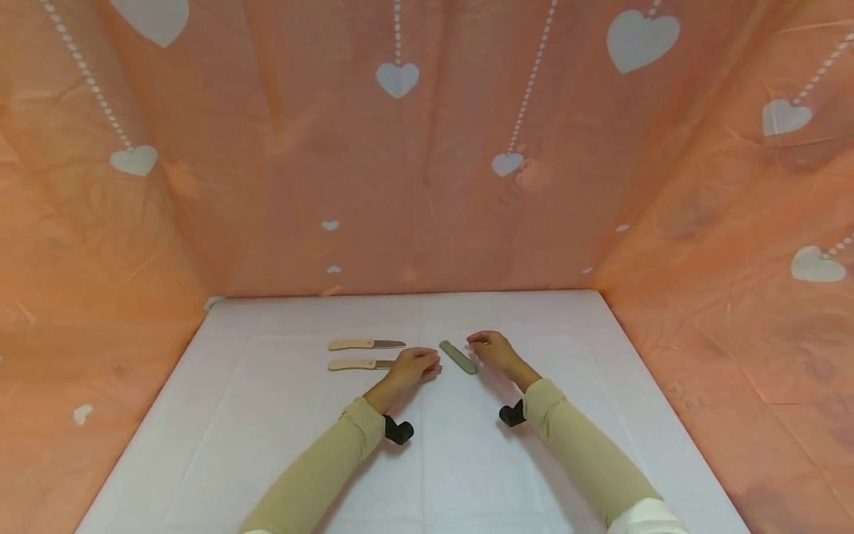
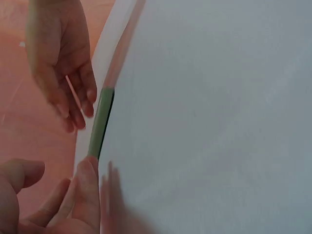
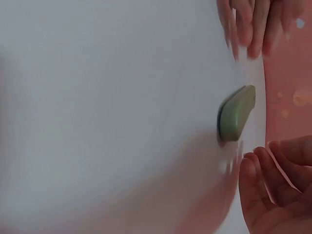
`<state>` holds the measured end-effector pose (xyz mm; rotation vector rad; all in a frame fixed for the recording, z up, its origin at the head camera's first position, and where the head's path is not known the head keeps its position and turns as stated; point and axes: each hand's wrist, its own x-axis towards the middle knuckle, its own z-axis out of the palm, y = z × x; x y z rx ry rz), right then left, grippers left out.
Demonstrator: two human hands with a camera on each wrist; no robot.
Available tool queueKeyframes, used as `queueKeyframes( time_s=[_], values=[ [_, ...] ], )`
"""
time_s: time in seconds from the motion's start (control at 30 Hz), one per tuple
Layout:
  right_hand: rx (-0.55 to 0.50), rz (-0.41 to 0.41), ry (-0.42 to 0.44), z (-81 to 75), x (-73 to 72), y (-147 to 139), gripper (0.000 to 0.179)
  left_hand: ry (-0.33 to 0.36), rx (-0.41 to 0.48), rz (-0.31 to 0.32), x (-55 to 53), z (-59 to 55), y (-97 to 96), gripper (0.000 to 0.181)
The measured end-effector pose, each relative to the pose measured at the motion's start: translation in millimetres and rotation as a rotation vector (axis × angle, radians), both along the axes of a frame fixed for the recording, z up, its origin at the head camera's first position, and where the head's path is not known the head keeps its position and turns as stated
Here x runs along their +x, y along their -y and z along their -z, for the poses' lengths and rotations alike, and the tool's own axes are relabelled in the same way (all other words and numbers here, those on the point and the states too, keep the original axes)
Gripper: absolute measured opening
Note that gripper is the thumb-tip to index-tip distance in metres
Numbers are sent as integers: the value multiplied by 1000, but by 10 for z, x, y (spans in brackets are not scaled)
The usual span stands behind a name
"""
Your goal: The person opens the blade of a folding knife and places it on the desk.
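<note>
A green folded knife (image 1: 458, 357) lies slantwise on the white table between the two hands, with no blade showing. My left hand (image 1: 415, 363) hovers just left of it, fingers loosely bent and empty. In the left wrist view, that hand's fingertips (image 2: 87, 168) overlap the near end of the green handle (image 2: 101, 122). My right hand (image 1: 492, 348) is to the right of the knife, holding nothing; in the right wrist view its relaxed fingers (image 3: 248, 170) are apart from the green handle (image 3: 237, 114).
Left of my left hand, two knives with beige handles and blades out lie parallel: the farther knife (image 1: 365, 344) and the nearer knife (image 1: 352, 365), whose blade tip is hidden behind my hand. Orange cloth (image 1: 414, 185) with white hearts walls the table (image 1: 267, 415) at the back and sides.
</note>
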<state>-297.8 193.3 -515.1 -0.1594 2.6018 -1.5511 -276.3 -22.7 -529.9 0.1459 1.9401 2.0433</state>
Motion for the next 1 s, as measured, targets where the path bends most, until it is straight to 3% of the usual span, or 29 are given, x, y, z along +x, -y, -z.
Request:
queueKeyframes(
  time_s=[0.17,0.23,0.4,0.6,1.0],
  values=[
    [29,-7,30,52,-56,65,23,109,57,-53,-108,111,-131,29],
    [55,-2,42,66,-67,100,23,169,53,-91,-117,80,-183,31],
    [125,-14,39,74,-80,187,21,206,84,-118,-130,38,-259,29],
    [124,-41,36,26,-61,264,19,207,94,-121,-151,42,-310,25],
    [158,-17,19,23,-67,268,16,151,-2,-152,-182,20,-395,23]
  ],
)
